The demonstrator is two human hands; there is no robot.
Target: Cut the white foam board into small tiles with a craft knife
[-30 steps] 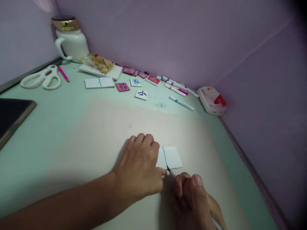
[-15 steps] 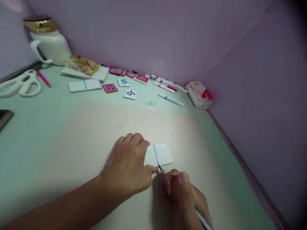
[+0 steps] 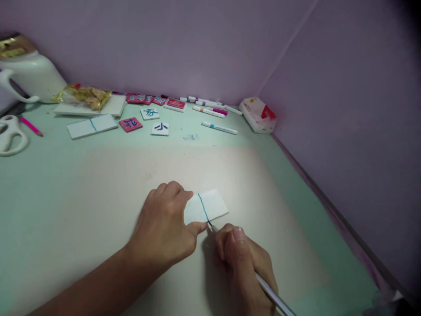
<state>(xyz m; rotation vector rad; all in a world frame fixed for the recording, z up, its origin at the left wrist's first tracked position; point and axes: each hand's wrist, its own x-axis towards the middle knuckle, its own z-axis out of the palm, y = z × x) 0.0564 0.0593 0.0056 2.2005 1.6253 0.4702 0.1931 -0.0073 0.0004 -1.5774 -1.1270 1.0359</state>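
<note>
A small white board with a wavy blue line across it lies on the table mat. My left hand grips its left end, thumb at the near edge and index finger at the far edge, covering part of it. In my right hand is a slim silver pen-like tool, held in a writing grip. Its dark, thin tip touches the board's near edge at the end of the blue line, close to my left thumb.
Behind lie another lined white board, small tiles with characters, markers and a tissue pack. Farther left are a snack packet, white mug, pink pencil and white-handled scissors.
The view has shifted, so most things on the table appear farther left. Both hands keep their hold, and the tool tip stays at the board's near edge.
</note>
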